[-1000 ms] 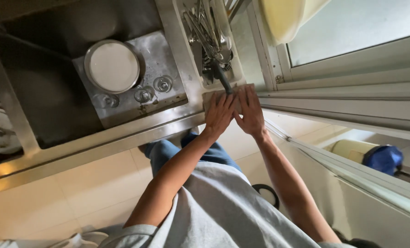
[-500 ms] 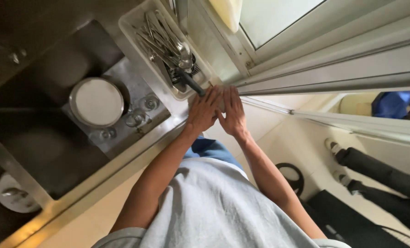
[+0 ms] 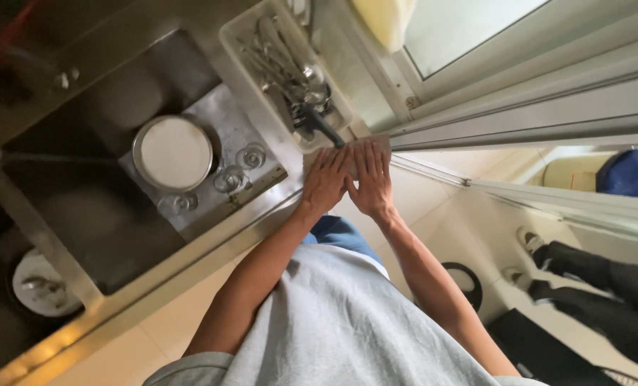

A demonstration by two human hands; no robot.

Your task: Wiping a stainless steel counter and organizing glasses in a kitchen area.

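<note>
Cloth [image 3: 362, 145], a small pale square, lies flat at the corner of the steel counter [image 3: 190, 246], just under the window frame [image 3: 519, 118], and both hands rest on top of it. The left hand [image 3: 326, 180] and right hand [image 3: 371, 180] lie side by side with fingers stretched out flat and close together, gripping nothing, palms pressed down so the cloth stays spread against the counter. Just beyond the fingertips sits a clear plastic tray [image 3: 241, 37] packed with spoons, forks and a dark-handled utensil [image 3: 324, 126] whose handle pokes out toward the cloth, crowding its far edge. Further left, a round metal lid [image 3: 173, 153] and three upturned glasses [image 3: 231, 179] stand on a raised plate in the sink [image 3: 83, 214]. Another person's legs [image 3: 590, 279] show on the floor at right.
</note>
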